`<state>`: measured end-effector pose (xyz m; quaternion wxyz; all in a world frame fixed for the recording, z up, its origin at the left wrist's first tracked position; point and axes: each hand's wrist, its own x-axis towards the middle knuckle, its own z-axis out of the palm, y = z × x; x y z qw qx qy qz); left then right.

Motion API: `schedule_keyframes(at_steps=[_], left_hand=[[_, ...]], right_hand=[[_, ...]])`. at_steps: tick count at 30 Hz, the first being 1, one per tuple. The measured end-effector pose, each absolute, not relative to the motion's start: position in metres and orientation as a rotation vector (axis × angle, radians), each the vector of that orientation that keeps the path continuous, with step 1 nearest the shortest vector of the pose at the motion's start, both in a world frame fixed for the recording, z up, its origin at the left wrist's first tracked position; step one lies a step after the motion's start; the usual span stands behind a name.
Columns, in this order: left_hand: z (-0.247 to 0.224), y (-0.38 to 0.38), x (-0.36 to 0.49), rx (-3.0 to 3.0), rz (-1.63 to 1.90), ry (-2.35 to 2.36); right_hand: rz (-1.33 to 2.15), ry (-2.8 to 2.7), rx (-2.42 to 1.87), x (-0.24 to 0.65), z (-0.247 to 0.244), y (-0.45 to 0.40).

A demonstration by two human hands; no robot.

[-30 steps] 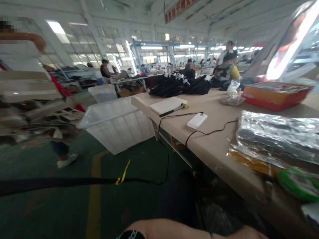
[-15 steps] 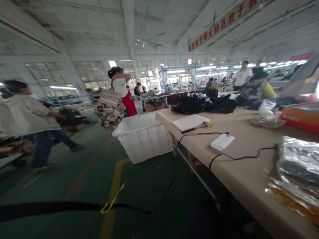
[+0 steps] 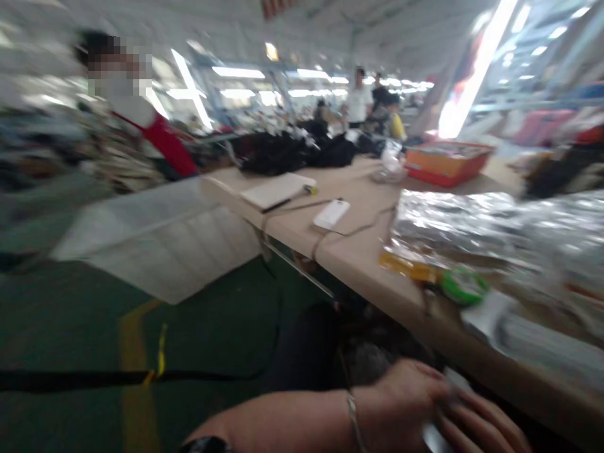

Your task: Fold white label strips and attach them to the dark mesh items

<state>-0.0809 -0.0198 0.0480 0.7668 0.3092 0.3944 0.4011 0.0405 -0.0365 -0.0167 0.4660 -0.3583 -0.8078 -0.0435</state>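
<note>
My left hand (image 3: 415, 402) reaches in from the bottom, low in front of the table's near edge. A thin bracelet (image 3: 353, 415) circles its wrist. Its fingers are bent around a pale, shiny thing (image 3: 436, 439), too blurred to name. My right hand cannot be made out. Beyond the hand, a green roll of tape (image 3: 463, 286) and silvery plastic packaging (image 3: 453, 217) lie on the brown table (image 3: 372, 267).
A white power bank (image 3: 331, 215) with a black cable and a white pad (image 3: 280, 190) lie farther back. Black garments (image 3: 278, 151) and an orange tray (image 3: 446, 165) stand beyond. A white bin (image 3: 174, 245) and a person in a red apron (image 3: 170, 141) are left.
The view has swung to the right, so the table and bin now sit farther left. My left hand has come into view at the bottom, and the green tape now shows.
</note>
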Motion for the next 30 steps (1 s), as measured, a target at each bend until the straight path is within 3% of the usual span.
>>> schedule_keyframes(at_steps=[6,30], left_hand=[[0.015,-0.013,-0.068,0.396,0.608,0.678],[0.025,-0.013,-0.07,0.382,0.58,0.716]], right_hand=[[-0.089,-2.078,-1.008,0.077,-0.009,-0.068],[0.06,-2.162,-0.98,0.08,-0.002,-0.063]])
